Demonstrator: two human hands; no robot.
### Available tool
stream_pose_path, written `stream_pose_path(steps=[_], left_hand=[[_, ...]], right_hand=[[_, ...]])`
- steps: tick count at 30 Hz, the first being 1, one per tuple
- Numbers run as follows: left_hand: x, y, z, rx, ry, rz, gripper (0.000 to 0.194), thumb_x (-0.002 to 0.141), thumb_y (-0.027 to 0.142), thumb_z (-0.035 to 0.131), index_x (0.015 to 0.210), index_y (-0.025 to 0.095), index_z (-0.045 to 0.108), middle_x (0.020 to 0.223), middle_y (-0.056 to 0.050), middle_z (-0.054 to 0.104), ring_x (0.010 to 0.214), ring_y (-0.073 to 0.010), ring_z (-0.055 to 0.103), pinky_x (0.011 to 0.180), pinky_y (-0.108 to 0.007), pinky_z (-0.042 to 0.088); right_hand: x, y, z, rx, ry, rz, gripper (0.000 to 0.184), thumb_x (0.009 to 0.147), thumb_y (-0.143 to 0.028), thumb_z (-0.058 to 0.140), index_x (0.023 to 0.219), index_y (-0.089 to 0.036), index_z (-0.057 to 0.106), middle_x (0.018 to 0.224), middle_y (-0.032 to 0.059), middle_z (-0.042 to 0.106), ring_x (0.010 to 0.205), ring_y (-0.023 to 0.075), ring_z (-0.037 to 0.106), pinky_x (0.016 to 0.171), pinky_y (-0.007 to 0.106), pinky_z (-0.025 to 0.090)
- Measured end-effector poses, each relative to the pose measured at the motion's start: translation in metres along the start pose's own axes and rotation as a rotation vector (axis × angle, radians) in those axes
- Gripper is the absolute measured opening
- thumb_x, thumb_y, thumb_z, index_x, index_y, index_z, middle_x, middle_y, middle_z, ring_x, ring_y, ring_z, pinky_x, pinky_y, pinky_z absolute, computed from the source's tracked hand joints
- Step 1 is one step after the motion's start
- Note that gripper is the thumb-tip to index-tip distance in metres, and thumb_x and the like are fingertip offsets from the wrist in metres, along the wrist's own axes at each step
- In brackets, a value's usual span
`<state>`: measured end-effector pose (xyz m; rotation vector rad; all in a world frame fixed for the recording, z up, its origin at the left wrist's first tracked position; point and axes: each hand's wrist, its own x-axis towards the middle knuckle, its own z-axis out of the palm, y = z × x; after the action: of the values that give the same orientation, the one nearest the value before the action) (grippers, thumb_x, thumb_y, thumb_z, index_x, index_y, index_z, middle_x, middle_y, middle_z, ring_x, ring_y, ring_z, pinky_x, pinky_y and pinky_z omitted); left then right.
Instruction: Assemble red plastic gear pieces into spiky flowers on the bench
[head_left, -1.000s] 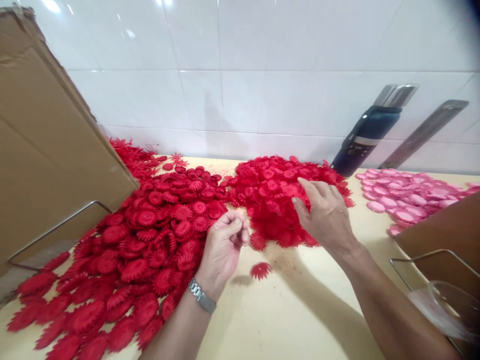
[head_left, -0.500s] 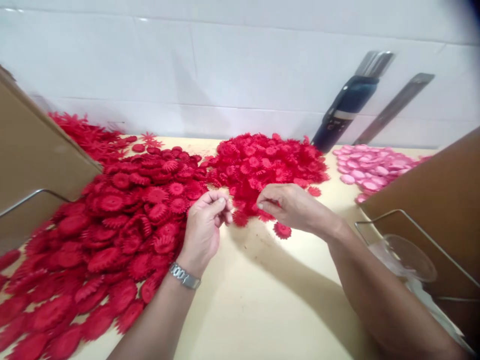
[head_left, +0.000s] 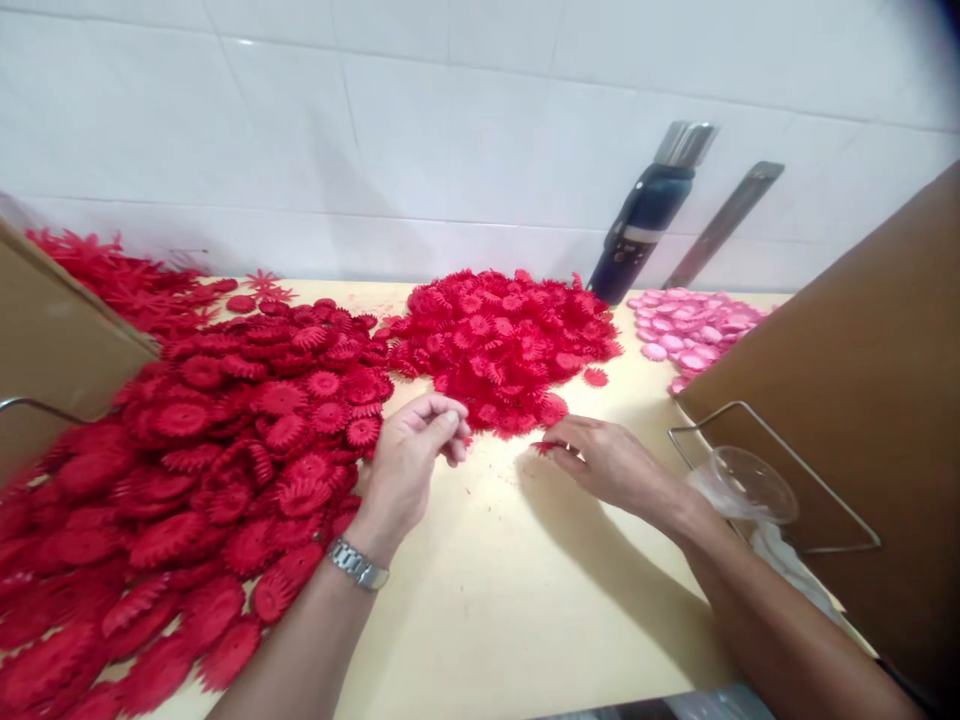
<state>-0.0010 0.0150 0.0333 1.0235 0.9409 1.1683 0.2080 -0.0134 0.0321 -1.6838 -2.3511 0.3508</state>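
Note:
My right hand (head_left: 604, 455) is low over the table, its fingertips closed on a small red fringed disc (head_left: 541, 448), probably a flower piece. Only the disc's left edge shows past the fingers. My left hand (head_left: 416, 445), with a metal watch (head_left: 358, 563) on the wrist, is closed in a pinch. Whatever it may hold is hidden, though a speck of red shows by the fingertips. Just beyond both hands lies a heap of small red fringed discs (head_left: 510, 335). Left of my left hand spreads a larger pile of bigger red toothed discs (head_left: 225, 470).
Red star-shaped pieces (head_left: 124, 285) lie at the back left. Pink discs (head_left: 694, 325) are heaped at the back right near a dark blue bottle (head_left: 641, 235) and a metal strip (head_left: 727, 220). Cardboard boxes (head_left: 847, 400) flank both sides. A clear plastic lid (head_left: 754, 485) is at the right.
My right hand has come down to the table, and a red disc is now at its fingertips. My left hand keeps its pinch. The view has shifted a little to the right.

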Motion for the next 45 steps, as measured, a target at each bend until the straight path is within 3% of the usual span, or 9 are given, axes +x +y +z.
stream_pose_path(steps=[3,5,8,10,16,24,37,41,45], left_hand=[[-0.009,-0.002,0.010,0.146,-0.192,-0.032,0.023,0.069,0.017,0.061,0.092,0.016,0.063,0.074,-0.001,0.060,0.051,-0.0074,0.051,0.045,-0.019,0.037],[-0.014,-0.004,0.016,0.182,-0.278,-0.051,0.029,0.069,0.017,0.062,0.098,0.018,0.062,0.068,0.000,0.059,0.050,-0.0076,0.050,0.044,-0.019,0.037],[-0.015,-0.007,0.020,0.160,-0.224,-0.022,0.013,0.070,0.017,0.061,0.082,0.015,0.064,0.057,0.002,0.055,0.046,-0.0065,0.047,0.044,-0.018,0.037],[-0.014,-0.008,0.019,0.147,-0.167,-0.007,0.007,0.068,0.016,0.063,0.074,0.013,0.064,0.058,0.002,0.056,0.044,-0.0053,0.046,0.043,-0.018,0.037],[-0.011,-0.011,0.017,0.169,-0.111,-0.016,0.008,0.067,0.017,0.064,0.075,0.014,0.065,0.056,0.003,0.056,0.045,-0.0054,0.045,0.043,-0.018,0.035],[-0.006,-0.013,0.006,0.146,0.029,0.122,0.008,0.070,0.020,0.062,0.064,0.015,0.059,0.053,0.006,0.048,0.044,-0.0039,0.034,0.042,-0.018,0.028],[-0.006,-0.016,-0.002,0.079,-0.001,0.117,0.029,0.080,0.034,0.055,0.062,0.017,0.038,0.056,0.007,0.033,0.049,-0.0052,0.026,0.044,-0.018,0.022],[-0.005,-0.014,-0.002,0.082,0.008,0.136,0.035,0.080,0.038,0.054,0.058,0.017,0.037,0.052,0.007,0.029,0.047,-0.0052,0.023,0.043,-0.019,0.020],[-0.005,-0.016,-0.003,0.110,-0.008,0.157,0.039,0.079,0.042,0.055,0.055,0.016,0.037,0.051,0.007,0.027,0.047,-0.0052,0.023,0.044,-0.020,0.019]], right_hand=[[-0.003,-0.009,-0.005,0.510,0.038,0.020,0.014,0.083,-0.021,0.047,0.089,-0.017,0.060,0.078,0.0034,0.063,0.066,0.0135,0.055,0.062,0.026,0.043],[-0.002,-0.017,-0.002,0.820,0.045,0.012,0.014,0.083,-0.026,0.049,0.092,-0.017,0.056,0.078,0.0029,0.060,0.069,0.0134,0.055,0.062,0.027,0.044],[0.003,-0.028,0.006,1.037,0.050,-0.001,0.012,0.082,-0.023,0.052,0.092,-0.018,0.048,0.074,0.0003,0.055,0.067,0.0118,0.053,0.060,0.026,0.043],[0.007,-0.032,0.011,1.040,0.067,-0.004,0.011,0.081,-0.020,0.052,0.090,-0.018,0.046,0.072,-0.0012,0.053,0.064,0.0105,0.050,0.058,0.025,0.041],[0.013,-0.038,0.013,0.965,0.165,-0.039,0.012,0.080,-0.015,0.052,0.090,-0.019,0.045,0.076,-0.0007,0.053,0.067,0.0104,0.051,0.059,0.024,0.041],[0.022,-0.034,0.005,0.914,0.185,-0.033,0.018,0.084,-0.027,0.051,0.101,-0.018,0.050,0.082,0.0028,0.058,0.075,0.0139,0.055,0.067,0.028,0.045],[0.036,-0.048,0.002,0.850,0.160,-0.117,0.024,0.087,-0.038,0.047,0.087,-0.016,0.058,0.071,0.0014,0.058,0.063,0.0108,0.052,0.057,0.023,0.041],[0.038,-0.054,0.002,0.905,0.121,-0.099,0.024,0.083,-0.038,0.052,0.089,-0.016,0.056,0.072,0.0015,0.059,0.065,0.0110,0.054,0.058,0.023,0.042],[0.040,-0.058,0.007,0.946,0.166,-0.108,0.022,0.079,-0.036,0.058,0.089,-0.017,0.053,0.073,0.0005,0.057,0.065,0.0109,0.053,0.059,0.023,0.043]])
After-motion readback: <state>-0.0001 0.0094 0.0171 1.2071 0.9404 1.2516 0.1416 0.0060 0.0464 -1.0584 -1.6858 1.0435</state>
